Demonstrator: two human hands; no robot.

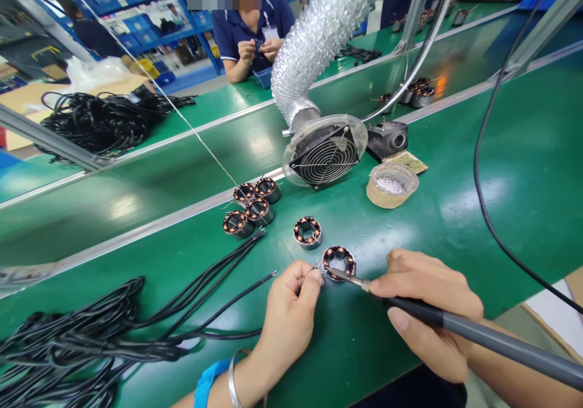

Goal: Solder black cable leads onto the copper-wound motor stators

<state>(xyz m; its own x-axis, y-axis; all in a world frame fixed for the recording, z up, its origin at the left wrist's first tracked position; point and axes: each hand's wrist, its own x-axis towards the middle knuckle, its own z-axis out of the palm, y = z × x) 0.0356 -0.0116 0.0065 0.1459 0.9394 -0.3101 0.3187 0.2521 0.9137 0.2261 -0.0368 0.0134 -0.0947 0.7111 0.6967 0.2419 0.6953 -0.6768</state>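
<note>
A ring-shaped coil [339,263] with copper windings lies on the green bench in front of me. My left hand [294,302] pinches thin wire ends at the coil's left side, and a black cable runs under that hand. My right hand [428,311] is wrapped round a soldering iron [483,333], whose tip touches the left part of the coil's ring. Just behind and to the left stands a second coil [307,232], touched by neither hand. Thin solder wire slants down toward my left fingers.
Black cables [91,329] are piled at the left, near several coils [237,223]. A round fan hood [328,156] hangs from a silver duct. Behind it sit a round tub [392,185] and an iron holder [387,141]. A person [252,31] sits across the bench.
</note>
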